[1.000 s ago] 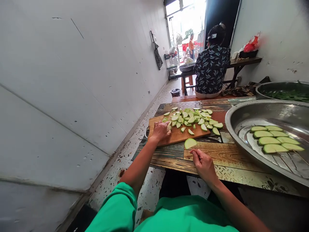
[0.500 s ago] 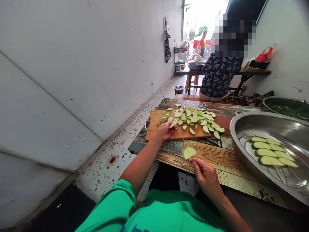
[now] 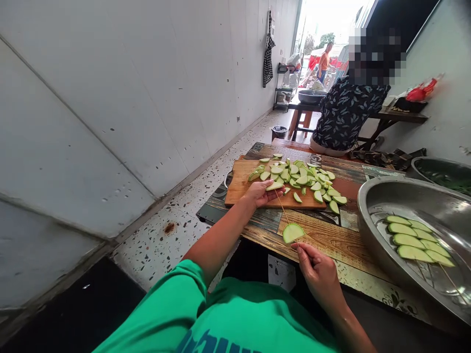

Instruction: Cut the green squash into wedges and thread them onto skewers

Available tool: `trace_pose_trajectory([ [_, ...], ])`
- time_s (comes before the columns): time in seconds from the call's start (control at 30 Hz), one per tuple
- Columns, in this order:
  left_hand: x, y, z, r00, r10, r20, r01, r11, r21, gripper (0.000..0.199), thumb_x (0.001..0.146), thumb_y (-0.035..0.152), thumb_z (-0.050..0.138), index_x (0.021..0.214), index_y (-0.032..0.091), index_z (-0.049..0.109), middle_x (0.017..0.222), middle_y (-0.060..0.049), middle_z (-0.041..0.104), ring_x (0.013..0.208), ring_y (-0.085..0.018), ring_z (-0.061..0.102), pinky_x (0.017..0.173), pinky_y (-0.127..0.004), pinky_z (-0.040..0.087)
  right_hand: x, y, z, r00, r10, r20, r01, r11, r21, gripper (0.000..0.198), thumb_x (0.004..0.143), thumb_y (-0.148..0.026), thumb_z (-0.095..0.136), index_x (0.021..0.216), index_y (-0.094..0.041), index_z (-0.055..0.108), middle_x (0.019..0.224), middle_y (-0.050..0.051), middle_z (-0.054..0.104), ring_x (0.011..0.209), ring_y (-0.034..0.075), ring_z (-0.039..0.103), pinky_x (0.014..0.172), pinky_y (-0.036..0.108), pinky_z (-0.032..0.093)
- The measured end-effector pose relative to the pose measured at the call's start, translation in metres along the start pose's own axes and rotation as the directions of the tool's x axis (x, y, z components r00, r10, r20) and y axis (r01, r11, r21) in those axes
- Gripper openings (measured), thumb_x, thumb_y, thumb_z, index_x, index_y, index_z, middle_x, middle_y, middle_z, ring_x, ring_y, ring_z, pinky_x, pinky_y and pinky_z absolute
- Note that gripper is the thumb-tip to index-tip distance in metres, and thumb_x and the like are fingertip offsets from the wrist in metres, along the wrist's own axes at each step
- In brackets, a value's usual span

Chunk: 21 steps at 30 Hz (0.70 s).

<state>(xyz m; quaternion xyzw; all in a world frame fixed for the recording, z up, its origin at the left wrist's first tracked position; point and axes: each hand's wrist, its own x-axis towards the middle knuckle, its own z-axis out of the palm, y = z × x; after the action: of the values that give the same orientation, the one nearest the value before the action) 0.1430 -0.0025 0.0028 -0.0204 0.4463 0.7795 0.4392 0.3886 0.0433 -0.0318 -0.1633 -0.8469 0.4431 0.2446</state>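
My left hand holds a pale green-edged half-round vegetable slice, maybe zucchini, over the front of the wooden cutting board. In my right hand a thin wooden skewer is pinched near its lower end. One slice is threaded on that skewer, just above my right fingers. The skewer's upper tip reaches the slice in my left hand; whether it pierces it I cannot tell. Behind my left hand, a heap of loose slices covers the board and spills off its right side.
A large metal basin on the right holds skewered slices. Behind it stands another basin with green leaves. A person in a dark patterned shirt sits beyond the table. The white wall runs along the left.
My left hand has turned palm-up and tilted its slice flatter, near the skewer's tip. My right hand keeps its pinch on the skewer. The whole view has shifted slightly.
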Motion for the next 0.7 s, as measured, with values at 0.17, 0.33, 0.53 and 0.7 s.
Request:
trace_pose_trajectory([
  [0.17,-0.0010,-0.0006,-0.0008,1.000,0.013,-0.022,-0.013,1.000,0.017,0.012,0.093,0.012,0.047,0.091,0.008,0.058,0.083,-0.014,0.071,0.082,-0.021,0.072,0.071,-0.033,0.061,0.0003,0.0033,0.0006,1.000,0.023,0.009,-0.023,1.000,-0.004,0.034,0.089,-0.040,0.050,0.089,-0.016,0.074,0.068,0.006,0.070,0.059,0.018,0.066,0.052,0.024,0.050],
  [0.33,-0.0002,-0.0011,-0.0013,0.998,0.061,-0.013,-0.060,0.996,0.063,0.011,0.093,0.012,0.047,0.089,0.009,0.057,0.079,-0.013,0.070,0.079,-0.021,0.072,0.073,-0.035,0.060,0.0007,0.0032,-0.0009,0.998,0.054,0.025,-0.054,0.998,0.007,0.034,0.088,-0.042,0.050,0.089,-0.018,0.075,0.052,0.002,0.059,0.055,0.018,0.061,0.050,0.025,0.048],
  [0.53,0.0010,-0.0037,-0.0023,0.993,0.116,0.026,-0.118,0.988,0.101,0.009,0.092,0.014,0.049,0.091,0.013,0.058,0.084,-0.011,0.070,0.079,-0.020,0.071,0.073,-0.034,0.060,-0.0004,0.0027,-0.0009,0.987,0.133,0.087,-0.140,0.986,0.087,0.038,0.089,-0.046,0.050,0.093,-0.016,0.073,0.050,0.000,0.051,0.045,0.014,0.047,0.043,0.024,0.036],
  [0.7,0.0019,-0.0055,-0.0028,0.989,0.146,0.034,-0.150,0.977,0.155,0.010,0.092,0.017,0.050,0.095,0.015,0.059,0.080,-0.008,0.070,0.076,-0.019,0.071,0.072,-0.033,0.060,-0.0009,0.0048,-0.0015,0.961,0.216,0.176,-0.243,0.958,0.152,0.045,0.089,-0.050,0.049,0.100,-0.012,0.070,0.053,-0.003,0.042,0.046,0.012,0.039,0.043,0.023,0.030],
])
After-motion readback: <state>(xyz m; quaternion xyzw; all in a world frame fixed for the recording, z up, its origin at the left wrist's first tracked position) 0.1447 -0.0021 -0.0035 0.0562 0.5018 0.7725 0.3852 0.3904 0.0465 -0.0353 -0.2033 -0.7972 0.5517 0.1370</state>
